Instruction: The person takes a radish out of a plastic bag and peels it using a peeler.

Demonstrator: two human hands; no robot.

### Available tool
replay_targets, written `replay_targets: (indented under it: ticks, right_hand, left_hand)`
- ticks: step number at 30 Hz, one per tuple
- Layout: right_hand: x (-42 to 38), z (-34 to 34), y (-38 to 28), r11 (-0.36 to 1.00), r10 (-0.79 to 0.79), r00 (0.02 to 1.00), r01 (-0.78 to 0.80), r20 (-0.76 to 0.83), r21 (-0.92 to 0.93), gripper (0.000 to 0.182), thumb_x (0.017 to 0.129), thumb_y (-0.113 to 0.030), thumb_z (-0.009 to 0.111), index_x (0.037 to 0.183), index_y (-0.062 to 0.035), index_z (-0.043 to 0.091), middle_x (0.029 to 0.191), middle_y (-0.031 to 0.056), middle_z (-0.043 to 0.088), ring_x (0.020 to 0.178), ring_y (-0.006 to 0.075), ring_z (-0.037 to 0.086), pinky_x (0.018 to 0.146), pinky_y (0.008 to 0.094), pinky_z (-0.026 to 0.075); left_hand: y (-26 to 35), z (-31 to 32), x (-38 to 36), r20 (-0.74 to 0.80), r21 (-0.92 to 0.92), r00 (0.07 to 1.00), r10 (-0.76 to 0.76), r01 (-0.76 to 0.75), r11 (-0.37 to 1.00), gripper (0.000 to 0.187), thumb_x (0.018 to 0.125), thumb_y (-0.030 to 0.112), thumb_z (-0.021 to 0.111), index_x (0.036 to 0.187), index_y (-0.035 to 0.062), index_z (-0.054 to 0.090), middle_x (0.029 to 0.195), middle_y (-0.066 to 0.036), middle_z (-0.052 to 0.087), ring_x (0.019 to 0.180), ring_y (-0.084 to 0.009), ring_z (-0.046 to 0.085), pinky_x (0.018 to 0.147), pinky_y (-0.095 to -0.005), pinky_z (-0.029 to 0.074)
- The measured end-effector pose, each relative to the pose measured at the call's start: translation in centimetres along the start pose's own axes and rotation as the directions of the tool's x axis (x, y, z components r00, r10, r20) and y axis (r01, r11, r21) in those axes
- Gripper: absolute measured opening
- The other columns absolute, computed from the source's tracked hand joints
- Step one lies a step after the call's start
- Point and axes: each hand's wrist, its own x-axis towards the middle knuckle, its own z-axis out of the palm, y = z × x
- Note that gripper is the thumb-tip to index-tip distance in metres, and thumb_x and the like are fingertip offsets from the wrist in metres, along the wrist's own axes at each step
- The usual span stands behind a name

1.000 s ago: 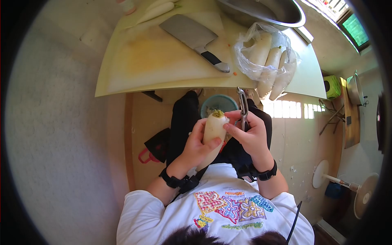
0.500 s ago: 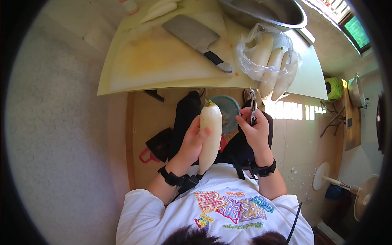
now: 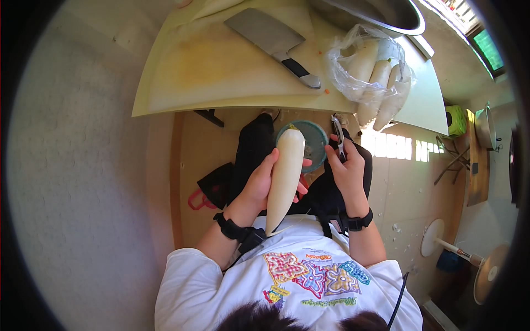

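A long white radish (image 3: pixel 287 171) lies upright along the palm of my left hand (image 3: pixel 259 179), with the thumb on its near side and fingertips showing past its right edge. Its green-tinged stem end points toward the table. My right hand (image 3: pixel 349 168) holds a metal peeler (image 3: pixel 338 138) with a dark handle, its head pointing up, to the right of the radish and apart from it. Below and behind the radish stands a blue-green basin (image 3: pixel 316 144) on the floor.
A cleaver (image 3: pixel 270 41) lies on the cutting board (image 3: pixel 193 60). Beside it, a clear plastic bag (image 3: pixel 353 69) with several radishes overhangs the table edge. A metal bowl (image 3: pixel 375 14) stands at the back. A fan (image 3: pixel 491 273) is at the lower right.
My left hand has shifted its hold, its fingers now showing on the radish's right side. The radish is slightly higher and tilted more. The peeler has moved a little left and tilted.
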Motion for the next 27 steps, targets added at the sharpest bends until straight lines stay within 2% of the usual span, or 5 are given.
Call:
replay_targets:
  ticks: [9,15,21,22,27]
  right_hand:
    - [0.0,0.2,2.8,0.999,-0.006,0.999,0.005,0.033,0.034,0.024,0.089,-0.017,0.072,0.092,0.0037,0.059,0.063,0.0018,0.055,0.057,0.0053,0.047,0.051,0.0233,0.038]
    - [-1.8,-1.7,-1.4,0.919,0.054,0.979,-0.126,0.198,0.374,0.015,0.097,-0.011,0.060,0.102,0.0025,0.063,0.071,-0.0015,0.056,0.064,0.0047,0.050,0.058,0.0210,0.039]
    - [-3.4,-2.7,-4.1,0.910,-0.408,0.865,0.411,0.291,0.056,0.021,0.089,-0.006,0.065,0.110,-0.0013,0.065,0.074,0.0087,0.064,0.061,0.0170,0.062,0.058,0.0269,0.047]
    - [-3.4,-2.9,-4.5,0.895,-0.427,0.837,0.446,0.343,0.025,0.021,0.085,-0.007,0.070,0.106,-0.0041,0.068,0.072,0.0091,0.064,0.059,0.0231,0.062,0.054,0.0302,0.047]
    - [-3.2,-2.9,-3.9,0.834,-0.478,0.793,0.545,0.377,-0.089,0.021,0.083,-0.012,0.073,0.103,-0.0064,0.070,0.067,0.0073,0.061,0.057,0.0235,0.060,0.051,0.0332,0.046]
  left_hand:
    - [-0.2,-0.7,0.0,0.027,0.012,0.998,-0.061,0.060,0.998,0.069,0.101,0.061,0.029,0.139,0.0050,0.046,0.125,-0.021,0.061,0.074,-0.0254,0.070,0.056,-0.0352,0.059]
    - [-0.8,-0.8,0.0,-0.013,0.050,0.998,-0.055,0.055,0.997,0.067,0.102,0.059,0.028,0.126,0.0025,0.054,0.111,-0.015,0.065,0.073,-0.0242,0.068,0.060,-0.0370,0.058]
    - [-1.0,-0.3,-0.3,-0.042,0.065,0.999,-0.033,0.035,0.997,0.057,0.105,0.048,0.030,0.116,0.0002,0.059,0.094,-0.013,0.068,0.073,-0.0217,0.067,0.061,-0.0336,0.057]
    - [-1.0,-0.3,-0.3,-0.066,0.068,0.995,-0.069,0.073,0.995,0.057,0.105,0.049,0.031,0.114,0.0007,0.060,0.092,-0.013,0.068,0.071,-0.0220,0.067,0.060,-0.0335,0.057]
    - [-1.3,-0.5,-0.2,-0.086,0.017,0.988,-0.130,0.132,0.991,0.058,0.104,0.052,0.033,0.111,0.0017,0.061,0.087,-0.013,0.068,0.068,-0.0229,0.068,0.058,-0.0335,0.057]
